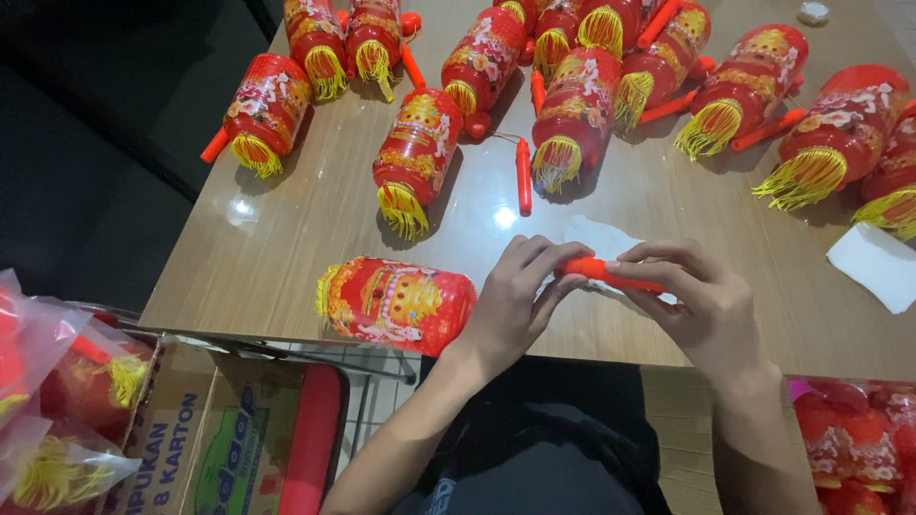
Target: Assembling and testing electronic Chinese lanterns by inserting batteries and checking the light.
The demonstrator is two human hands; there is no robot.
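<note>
Hands meet in the lower middle of the frame, and I watch them from far away through the head camera. The left hand [510, 305] and the right hand [701, 305] both pinch one thin orange stick [611, 277], which lies flat between them, just above the near edge of the wooden table [286, 238]. The left fingers wrap around the stick's left end and the right fingers press along its top, so both hands are closed on it. Under the stick I see a bit of white paper [596, 236]. Touching the left hand's wrist side, a red lantern [396, 303] with gold pictures lies on its side at the lower left of the table. Many more red lanterns with yellow tassels [577, 105] lie across the top of the frame, and a loose orange stick [523, 175] lies between them. A cardboard box [205, 429] sits at the lower left. To do this well, I think the fingers should hold the stick steady and softly, keep it level, and not bend it, because it looks thin. I cannot tell if the stick has a string on it.
</note>
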